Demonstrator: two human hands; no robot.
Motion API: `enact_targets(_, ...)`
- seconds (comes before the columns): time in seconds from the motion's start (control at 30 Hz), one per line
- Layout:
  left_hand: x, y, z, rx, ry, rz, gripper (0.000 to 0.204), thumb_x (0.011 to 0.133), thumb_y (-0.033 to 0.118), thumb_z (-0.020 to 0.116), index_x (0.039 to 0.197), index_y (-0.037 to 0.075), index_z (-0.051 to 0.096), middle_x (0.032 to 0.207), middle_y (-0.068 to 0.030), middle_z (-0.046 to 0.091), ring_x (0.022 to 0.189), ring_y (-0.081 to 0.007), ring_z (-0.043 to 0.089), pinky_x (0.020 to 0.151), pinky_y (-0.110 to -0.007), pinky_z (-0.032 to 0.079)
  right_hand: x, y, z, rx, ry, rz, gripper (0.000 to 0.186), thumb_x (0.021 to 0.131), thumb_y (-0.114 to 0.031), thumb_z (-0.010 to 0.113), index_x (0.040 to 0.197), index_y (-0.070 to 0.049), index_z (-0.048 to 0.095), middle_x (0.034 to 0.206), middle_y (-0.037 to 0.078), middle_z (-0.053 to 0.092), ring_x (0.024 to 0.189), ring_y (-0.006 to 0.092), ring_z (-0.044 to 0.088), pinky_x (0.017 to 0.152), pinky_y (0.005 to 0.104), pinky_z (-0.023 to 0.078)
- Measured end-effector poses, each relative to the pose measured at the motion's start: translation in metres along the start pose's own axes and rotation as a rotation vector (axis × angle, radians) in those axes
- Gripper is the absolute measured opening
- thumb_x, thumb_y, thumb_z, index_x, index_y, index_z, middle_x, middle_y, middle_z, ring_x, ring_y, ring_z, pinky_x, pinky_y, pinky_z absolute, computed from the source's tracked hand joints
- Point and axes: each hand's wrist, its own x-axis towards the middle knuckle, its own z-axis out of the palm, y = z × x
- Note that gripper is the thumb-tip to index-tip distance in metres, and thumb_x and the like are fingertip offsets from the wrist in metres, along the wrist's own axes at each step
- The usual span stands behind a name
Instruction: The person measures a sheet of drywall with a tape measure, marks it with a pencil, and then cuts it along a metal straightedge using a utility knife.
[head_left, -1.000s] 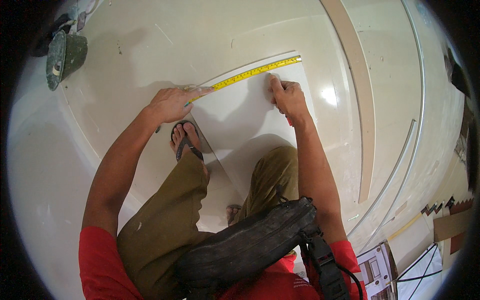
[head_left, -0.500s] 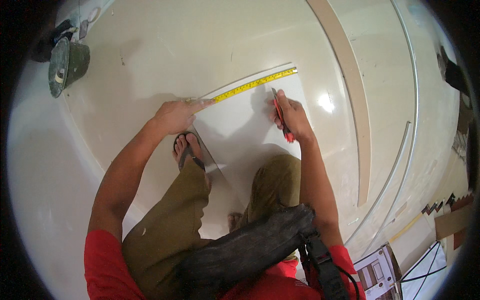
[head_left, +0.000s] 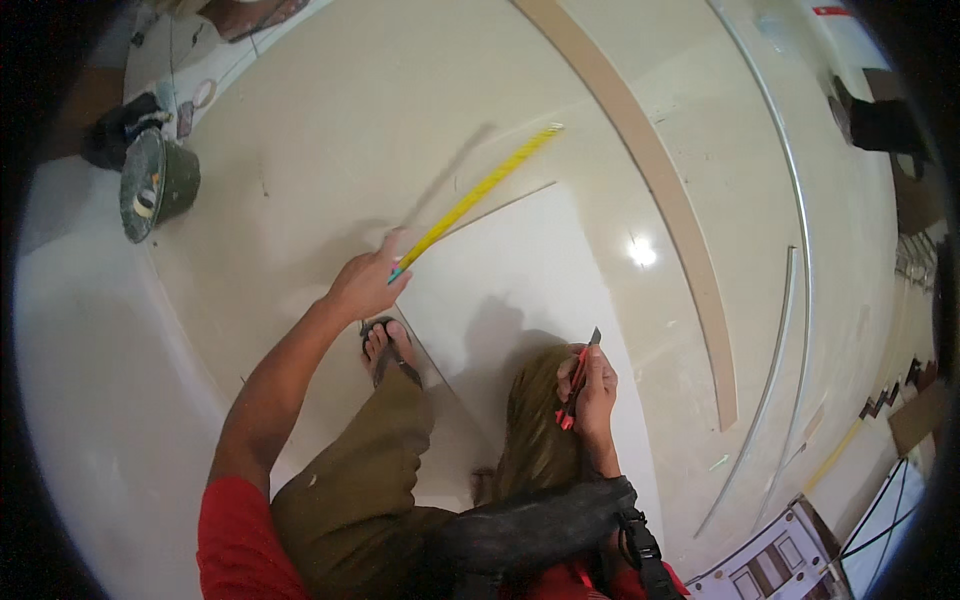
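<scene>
My left hand is closed on a tape measure, whose yellow blade sticks out toward the upper right. The blade is raised above the far edge of a white board on the floor, and its shadow falls beyond it. My palm and fingers mostly hide the tape's case; a bit of turquoise shows at the fingers. My right hand grips a red and black utility knife near my right knee, its blade pointing up and away from me. My sandalled left foot is beside the board's left edge.
A dark green bucket stands at the far left. To the right lie a long beige strip and thin metal profiles. Another person's dark-clothed leg shows at the far right. Boards and printed sheets lie lower right.
The tape blade has come up off the board, tilting more steeply. My right hand has drawn back with the knife from the board's far part to beside my knee.
</scene>
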Motion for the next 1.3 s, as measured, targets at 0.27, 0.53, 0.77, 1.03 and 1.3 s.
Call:
enact_targets(0.27,-0.121,-0.075,0.027,-0.305,0.17,-0.311,0.124,0.086,0.018,0.082,0.165,0.009,-0.013,0.112,-0.0233,0.075,0.105,-0.0412,0.072,0.096,-0.047,0.055,0.003,0.003,0.001,-0.037,-0.018,-0.007,0.051,0.113,-0.047,0.044,0.114,0.0,0.062,0.074,0.005,0.064,0.052,0.011,0.051,0.048,0.0275,0.042)
enact_targets(0.53,-0.266,-0.108,0.174,-0.584,0.262,-0.612,0.105,0.085,0.023,0.083,0.154,0.001,0.007,0.119,-0.0199,0.074,0.11,-0.035,0.071,0.1,-0.043,0.054,-0.011,0.019,-0.006,-0.059,0.029,-0.071,0.035,0.107,-0.035,0.06,0.108,-0.001,0.065,0.073,0.005,0.064,0.055,0.0111,0.055,0.05,0.0276,0.044)
enact_targets(0.77,-0.332,-0.123,0.236,-0.652,0.353,-0.777,0.078,0.089,0.027,0.078,0.143,-0.001,0.029,0.117,-0.0196,0.075,0.109,-0.0335,0.071,0.099,-0.043,0.054,-0.081,0.032,-0.009,0.299,-0.041,-0.087,0.039,0.108,-0.035,0.059,0.123,0.0,0.062,0.081,0.008,0.067,0.061,0.0141,0.058,0.056,0.0296,0.048)
enact_targets(1.03,-0.376,-0.144,0.219,-0.587,0.479,-0.739,0.053,0.093,0.032,0.072,0.13,-0.002,0.054,0.114,-0.0192,0.075,0.107,-0.0319,0.071,0.098,-0.043,0.054,-0.172,0.032,0.007,0.548,-0.453,-0.026,0.043,0.11,-0.035,0.052,0.136,0.0,0.052,0.091,0.013,0.07,0.066,0.0185,0.061,0.06,0.0312,0.052)
enact_targets(1.3,-0.292,-0.084,0.154,-0.288,0.437,-0.38,0.043,0.096,0.034,0.067,0.118,-0.003,0.072,0.111,-0.0211,0.076,0.105,-0.034,0.072,0.094,-0.045,0.054,-0.29,0.054,0.008,0.802,-0.653,0.124,0.056,0.108,-0.031,0.059,0.154,-0.009,0.037,0.108,0.017,0.07,0.087,0.0232,0.068,0.066,0.0376,0.057)
